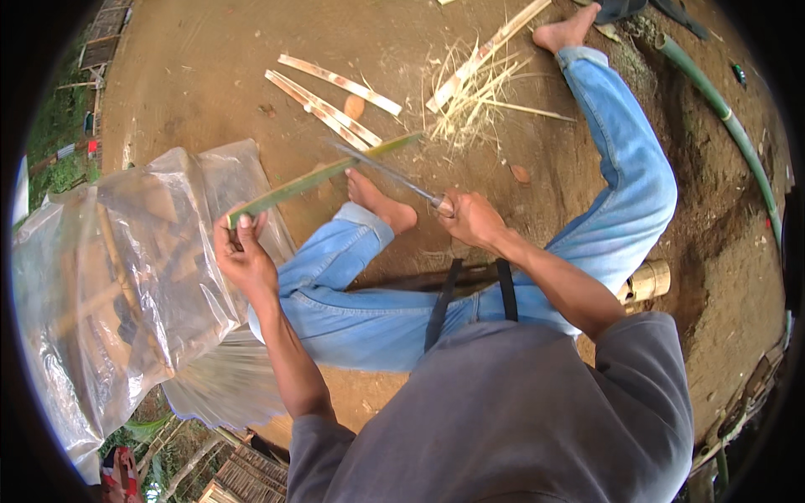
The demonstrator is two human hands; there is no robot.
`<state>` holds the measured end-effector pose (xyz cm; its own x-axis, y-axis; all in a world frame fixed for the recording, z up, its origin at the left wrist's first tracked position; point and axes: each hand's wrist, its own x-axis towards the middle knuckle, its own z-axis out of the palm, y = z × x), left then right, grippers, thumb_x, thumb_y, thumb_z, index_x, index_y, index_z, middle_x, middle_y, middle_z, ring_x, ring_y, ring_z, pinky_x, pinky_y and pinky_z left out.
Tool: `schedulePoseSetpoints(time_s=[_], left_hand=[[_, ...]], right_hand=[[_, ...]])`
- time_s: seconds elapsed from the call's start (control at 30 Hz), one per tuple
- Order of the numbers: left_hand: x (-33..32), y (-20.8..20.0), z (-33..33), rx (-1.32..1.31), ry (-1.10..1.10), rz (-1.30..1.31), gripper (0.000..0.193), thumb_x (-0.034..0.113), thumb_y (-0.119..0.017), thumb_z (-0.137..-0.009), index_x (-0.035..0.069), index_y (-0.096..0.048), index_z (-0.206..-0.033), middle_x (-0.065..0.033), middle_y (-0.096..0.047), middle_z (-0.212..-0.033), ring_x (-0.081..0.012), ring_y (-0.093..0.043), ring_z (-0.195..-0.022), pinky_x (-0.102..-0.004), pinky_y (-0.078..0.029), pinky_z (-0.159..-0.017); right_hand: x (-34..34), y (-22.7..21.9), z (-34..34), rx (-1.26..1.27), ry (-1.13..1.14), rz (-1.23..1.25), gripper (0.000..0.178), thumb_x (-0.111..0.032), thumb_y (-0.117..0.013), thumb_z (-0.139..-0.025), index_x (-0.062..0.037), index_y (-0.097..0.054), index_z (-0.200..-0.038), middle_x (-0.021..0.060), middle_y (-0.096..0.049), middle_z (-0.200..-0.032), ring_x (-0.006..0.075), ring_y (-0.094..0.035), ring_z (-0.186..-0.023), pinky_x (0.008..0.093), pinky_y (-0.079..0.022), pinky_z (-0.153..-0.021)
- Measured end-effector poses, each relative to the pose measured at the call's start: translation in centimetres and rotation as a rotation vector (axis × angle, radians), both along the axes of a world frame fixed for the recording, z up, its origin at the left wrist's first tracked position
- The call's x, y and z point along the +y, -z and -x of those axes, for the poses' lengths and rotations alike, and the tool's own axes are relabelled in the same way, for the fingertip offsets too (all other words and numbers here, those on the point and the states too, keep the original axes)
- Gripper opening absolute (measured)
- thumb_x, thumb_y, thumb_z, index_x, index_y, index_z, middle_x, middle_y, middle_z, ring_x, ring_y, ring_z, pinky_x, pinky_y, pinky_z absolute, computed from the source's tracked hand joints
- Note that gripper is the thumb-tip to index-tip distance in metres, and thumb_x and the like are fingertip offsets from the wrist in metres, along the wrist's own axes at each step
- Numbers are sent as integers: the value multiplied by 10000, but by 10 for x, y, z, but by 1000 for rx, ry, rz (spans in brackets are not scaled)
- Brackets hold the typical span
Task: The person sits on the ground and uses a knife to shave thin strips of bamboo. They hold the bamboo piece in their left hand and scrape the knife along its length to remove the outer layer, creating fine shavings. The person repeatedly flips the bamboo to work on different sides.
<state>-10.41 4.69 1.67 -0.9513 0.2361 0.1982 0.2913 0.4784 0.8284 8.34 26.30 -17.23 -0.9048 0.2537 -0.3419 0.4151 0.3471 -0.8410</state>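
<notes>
My left hand [243, 251] grips the near end of a long green bamboo strip [323, 176] that slants up and to the right. My right hand [471, 218] holds the handle of a long knife [386, 172]; its blade lies across the far part of the strip. I sit on bare earth in blue jeans, with one bare foot [379, 201] just under the strip and blade.
Split pale bamboo slats [335, 99] and a heap of thin shavings [474, 96] lie on the ground ahead. A clear plastic bag [142, 277] covers things at my left. A green bamboo pole [725, 117] runs along the right; a short bamboo section [650, 281] lies by my hip.
</notes>
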Motion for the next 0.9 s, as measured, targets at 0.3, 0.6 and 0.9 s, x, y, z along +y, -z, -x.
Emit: schedulePoseSetpoints(time_s=[0.3, 0.6, 0.9], left_hand=[[-3, 3, 13, 23, -15, -2, 184, 96, -536, -1005, -69, -568, -1080, -124, -604, -1014, -179, -630, -942, -352, -600, -873], [-12, 5, 16, -19, -37, 6, 192, 108, -519, -1013, -67, -564, -1077, -120, -584, -1022, -180, -619, -946, -380, -602, -877], [-30, 8, 15, -57, 213, -44, 199, 154, -514, -1017, -35, -519, -1080, -178, -585, -1109, -329, -624, -1098, -435, -581, -908]], right_hand=[[13, 39, 1, -113, -23, -16, 274, -272, -563, -919, -19, -657, -972, 279, -661, -809, 444, -663, -788, 521, -523, -732], [20, 82, -3, -224, 39, -95, 259, -231, -546, -893, 3, -644, -947, 281, -660, -802, 417, -674, -773, 494, -536, -729], [11, 24, 2, -108, -53, 69, 199, -223, -596, -865, -42, -634, -941, 227, -664, -776, 411, -658, -743, 492, -526, -721]])
